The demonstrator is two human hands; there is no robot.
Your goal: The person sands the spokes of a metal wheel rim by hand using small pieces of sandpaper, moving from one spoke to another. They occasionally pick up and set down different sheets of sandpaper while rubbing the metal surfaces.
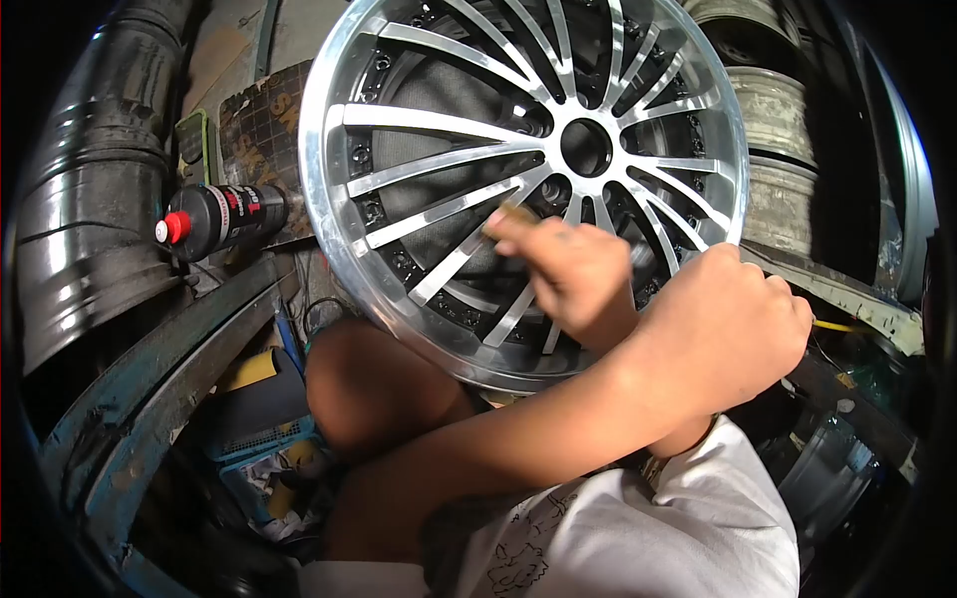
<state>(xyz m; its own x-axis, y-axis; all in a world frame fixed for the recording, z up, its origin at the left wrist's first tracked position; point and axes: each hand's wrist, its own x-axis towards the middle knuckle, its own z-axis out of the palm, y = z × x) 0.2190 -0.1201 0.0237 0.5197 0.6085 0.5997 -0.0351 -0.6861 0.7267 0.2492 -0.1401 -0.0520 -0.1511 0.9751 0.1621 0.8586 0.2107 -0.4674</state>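
Observation:
A polished multi-spoke wheel (324,214) lies face up across the upper middle, with black gaps between its bright spokes. My right hand (573,269) pinches a small brownish piece (513,221) against a lower-left spoke near the hub. Crossing over my right forearm, my left arm reaches to the wheel's lower-right edge. There my left hand (743,319) is closed in a fist, knuckles up; its fingertips and anything in them are hidden. A dark bottle with a red and white cap (234,217) lies on its side left of the wheel.
Dark glossy cylindrical forms (90,199) stand at the left, above a worn blue metal frame (159,399). Stacked rims (773,130) are at the upper right. A blue basket (254,448) with odds and ends sits lower left, near my bare knee.

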